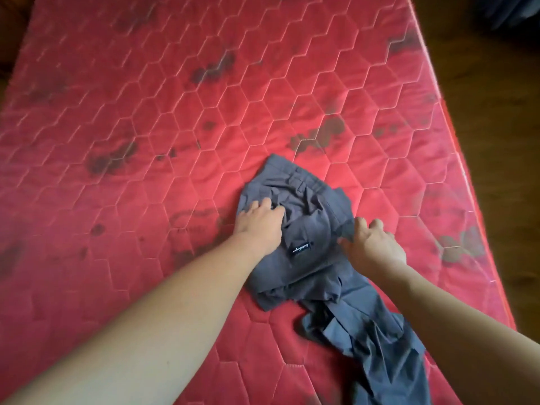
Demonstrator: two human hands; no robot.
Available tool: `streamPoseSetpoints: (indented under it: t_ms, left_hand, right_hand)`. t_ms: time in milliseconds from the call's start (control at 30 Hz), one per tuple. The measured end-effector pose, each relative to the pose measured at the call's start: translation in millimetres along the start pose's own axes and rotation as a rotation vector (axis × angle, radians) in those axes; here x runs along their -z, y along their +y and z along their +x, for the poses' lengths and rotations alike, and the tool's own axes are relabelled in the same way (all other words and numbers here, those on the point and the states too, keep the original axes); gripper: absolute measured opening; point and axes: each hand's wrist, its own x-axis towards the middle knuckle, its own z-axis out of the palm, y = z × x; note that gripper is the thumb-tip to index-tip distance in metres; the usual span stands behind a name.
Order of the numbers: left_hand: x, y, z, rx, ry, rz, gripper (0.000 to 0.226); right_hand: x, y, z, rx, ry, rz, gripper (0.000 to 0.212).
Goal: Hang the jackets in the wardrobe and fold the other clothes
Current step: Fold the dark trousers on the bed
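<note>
Pressing grey trousers on a red mattress

Reaching in from the lower left, the left hand (258, 222) lies palm down on the left side of the crumpled grey trousers (309, 247), its fingers spread and digging into a bunched fold near the waistband. The garment sits between both hands, on the right half of the stained red quilted mattress (131, 118). A small black label (300, 247) shows on the cloth just right of the left wrist. One trouser leg trails toward the lower right corner. The right hand (372, 245) rests at the garment's right edge, fingers loosely curled and parted, touching the fabric; whether it grips it I cannot tell
</note>
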Motion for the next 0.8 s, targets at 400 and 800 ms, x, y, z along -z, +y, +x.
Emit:
streamPoseSetpoints:
  t_ms: [400, 800]
  left_hand:
    - [2, -20, 129, 0.052, -0.016, -0.401, 0.104]
    - [76, -80, -63, -0.151, 0.010, -0.630, 0.025]
  right_hand:
    - [-79, 17, 41, -0.004, 0.205, 0.085, 0.057]
    - [47, -4, -87, 0.138, 0.178, 0.451, 0.046]
